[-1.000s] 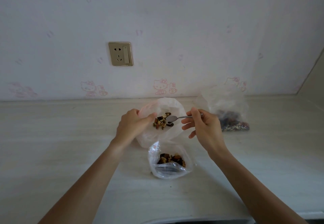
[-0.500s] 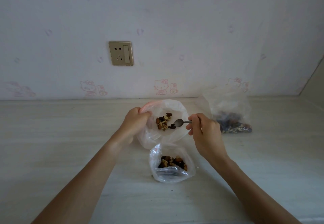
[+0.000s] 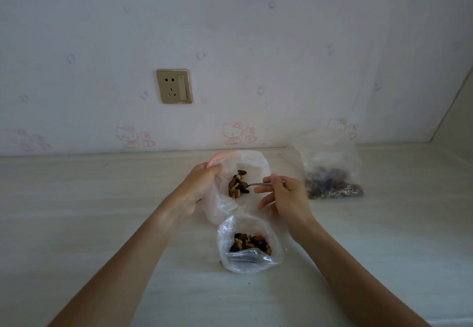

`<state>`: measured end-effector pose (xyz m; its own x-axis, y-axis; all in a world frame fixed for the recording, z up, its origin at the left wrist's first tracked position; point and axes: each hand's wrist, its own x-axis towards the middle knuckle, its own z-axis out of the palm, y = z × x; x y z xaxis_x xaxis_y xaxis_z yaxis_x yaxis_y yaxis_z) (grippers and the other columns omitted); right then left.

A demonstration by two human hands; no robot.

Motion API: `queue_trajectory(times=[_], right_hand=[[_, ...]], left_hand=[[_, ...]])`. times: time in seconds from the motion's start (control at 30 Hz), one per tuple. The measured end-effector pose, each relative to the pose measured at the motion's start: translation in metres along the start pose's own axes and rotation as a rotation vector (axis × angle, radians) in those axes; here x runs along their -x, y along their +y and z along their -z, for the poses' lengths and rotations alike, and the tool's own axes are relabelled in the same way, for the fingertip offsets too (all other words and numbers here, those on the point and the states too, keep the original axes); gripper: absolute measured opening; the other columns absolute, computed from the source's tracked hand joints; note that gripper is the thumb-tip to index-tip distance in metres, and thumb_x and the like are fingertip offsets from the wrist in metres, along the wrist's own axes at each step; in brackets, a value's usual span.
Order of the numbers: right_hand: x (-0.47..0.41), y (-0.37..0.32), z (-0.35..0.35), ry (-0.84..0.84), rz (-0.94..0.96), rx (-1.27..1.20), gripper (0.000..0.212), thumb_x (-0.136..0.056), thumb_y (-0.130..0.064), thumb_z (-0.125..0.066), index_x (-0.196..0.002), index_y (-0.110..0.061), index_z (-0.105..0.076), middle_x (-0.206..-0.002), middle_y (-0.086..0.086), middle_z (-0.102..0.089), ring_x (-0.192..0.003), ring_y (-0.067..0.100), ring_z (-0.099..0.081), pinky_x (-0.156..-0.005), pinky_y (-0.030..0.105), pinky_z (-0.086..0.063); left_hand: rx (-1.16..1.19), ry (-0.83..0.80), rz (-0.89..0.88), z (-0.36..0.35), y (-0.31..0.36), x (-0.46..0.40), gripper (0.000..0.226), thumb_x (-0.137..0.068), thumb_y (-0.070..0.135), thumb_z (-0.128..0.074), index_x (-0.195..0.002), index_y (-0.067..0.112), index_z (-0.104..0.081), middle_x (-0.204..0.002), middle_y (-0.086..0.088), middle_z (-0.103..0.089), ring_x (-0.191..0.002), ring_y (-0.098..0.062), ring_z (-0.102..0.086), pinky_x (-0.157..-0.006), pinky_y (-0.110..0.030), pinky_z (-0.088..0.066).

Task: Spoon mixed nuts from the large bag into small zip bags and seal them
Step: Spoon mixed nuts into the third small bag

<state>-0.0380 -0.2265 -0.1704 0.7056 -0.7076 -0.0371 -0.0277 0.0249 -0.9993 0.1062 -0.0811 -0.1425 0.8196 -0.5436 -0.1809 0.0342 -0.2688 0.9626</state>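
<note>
Two hands are at work over the large bag (image 3: 225, 198), which serves as the reference point for all positions below.

Right hand (image 3: 284, 196): thumb and forefinger pinch the far end of the spoon (image 3: 253, 185) handle; the remaining fingers hang loosely curled beneath and hold nothing. The spoon bowl sits inside the large bag's mouth, in among the nuts (image 3: 236, 184) there.

Left hand (image 3: 197, 188): fingers are curled round the bag's left rim at the pink zip strip, holding the mouth open.

Handling assessment: the large bag is thin, soft film with no stiffness of its own. It appears light, with only a small heap of nuts left inside, and would likely collapse if the rim were let go. The zip strip is judged the firmest place to grip. The film looks slick. The nuts are loose and hard, liable to roll off a tilted spoon.

Small bag (image 3: 252, 244): stands just in front of the large bag, nearer the person, mouth open, part filled, unsealed. It is unsupported and may tip under the spoon.

Third bag (image 3: 332, 173): to the right of the large bag, well apart, holding a dark mix. Whether it is sealed cannot be told.

All three rest on the pale counter (image 3: 76, 211). A wall socket (image 3: 174, 86) is above and left of the large bag.
</note>
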Motion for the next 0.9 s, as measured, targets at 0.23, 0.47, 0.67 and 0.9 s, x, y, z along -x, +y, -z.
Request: queue_trajectory(times=[0.23,0.47,0.67,0.9], right_hand=[[-0.001,-0.002,0.004,-0.061,-0.096,-0.167,0.031,-0.111,-0.021,-0.042,-0.106,0.000,-0.064,-0.086,0.014,-0.079,-0.055,0.025,-0.068,-0.044,0.028,-0.046],[0.001,-0.005,0.007,-0.017,-0.123,-0.192,0.035,-0.112,-0.020,-0.039,-0.104,0.005,-0.063,-0.081,0.019,-0.077,-0.054,0.026,-0.067,-0.043,0.028,-0.047],[0.003,-0.008,0.007,-0.021,-0.144,-0.204,0.036,-0.112,-0.021,-0.039,-0.108,0.006,-0.062,-0.085,0.022,-0.077,-0.056,0.025,-0.069,-0.044,0.028,-0.048],[0.004,-0.011,0.017,-0.023,-0.165,-0.245,0.035,-0.112,-0.021,-0.040,-0.111,0.004,-0.063,-0.088,0.020,-0.078,-0.063,0.027,-0.073,-0.045,0.028,-0.050]], left_hand=[[0.030,-0.026,-0.012,-0.002,-0.003,-0.002,0.023,-0.107,0.030,-0.050,-0.118,0.024,-0.069,-0.096,0.005,-0.081,-0.092,-0.015,-0.077,-0.078,-0.031,-0.057],[-0.014,-0.020,-0.043,-0.001,-0.005,-0.003,0.022,-0.108,0.033,-0.048,-0.121,0.028,-0.066,-0.113,-0.001,-0.076,-0.103,-0.019,-0.073,-0.082,-0.032,-0.055],[-0.062,-0.026,-0.067,-0.001,-0.004,-0.004,0.023,-0.107,0.035,-0.051,-0.123,0.028,-0.065,-0.116,0.000,-0.075,-0.108,-0.019,-0.071,-0.096,-0.039,-0.057],[-0.145,0.063,-0.133,0.006,-0.001,0.000,0.018,-0.102,0.038,-0.061,-0.110,0.024,-0.068,-0.103,0.003,-0.077,-0.093,-0.014,-0.073,-0.068,-0.024,-0.051]])
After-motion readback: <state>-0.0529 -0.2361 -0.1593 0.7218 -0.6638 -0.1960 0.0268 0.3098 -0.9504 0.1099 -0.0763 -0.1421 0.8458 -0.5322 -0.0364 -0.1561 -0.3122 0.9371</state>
